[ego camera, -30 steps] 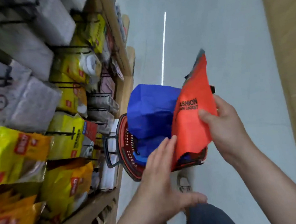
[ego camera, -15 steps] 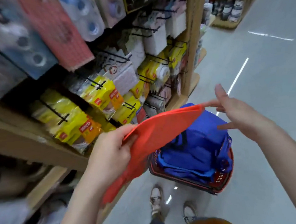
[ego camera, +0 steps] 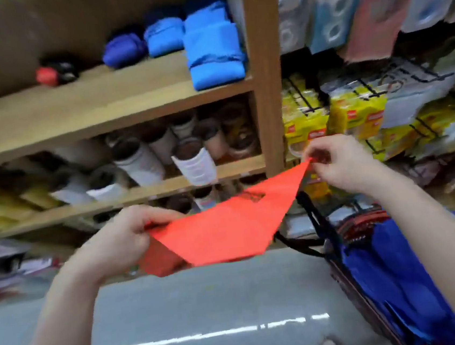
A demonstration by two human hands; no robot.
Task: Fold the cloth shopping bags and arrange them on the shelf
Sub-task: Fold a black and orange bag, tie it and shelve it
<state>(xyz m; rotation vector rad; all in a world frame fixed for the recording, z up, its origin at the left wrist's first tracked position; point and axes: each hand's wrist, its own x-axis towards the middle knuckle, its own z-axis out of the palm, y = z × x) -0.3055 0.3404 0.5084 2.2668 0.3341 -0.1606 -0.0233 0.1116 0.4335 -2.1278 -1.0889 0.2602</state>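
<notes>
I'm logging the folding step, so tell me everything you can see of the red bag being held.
The red bag looks like thin matte cloth, bright orange-red, with a blurred dark print near its upper edge. It is stretched slantwise in the air. The left hand grips its lower left end; the right hand pinches its raised right corner.

Nothing legible: print on the orange bag (ego camera: pixel 226 228) and labels on yellow packs (ego camera: pixel 355 114) are blurred.

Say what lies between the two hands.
The red cloth bag spans it in the head view: left hand grips one end, right hand pinches the far corner.
</notes>
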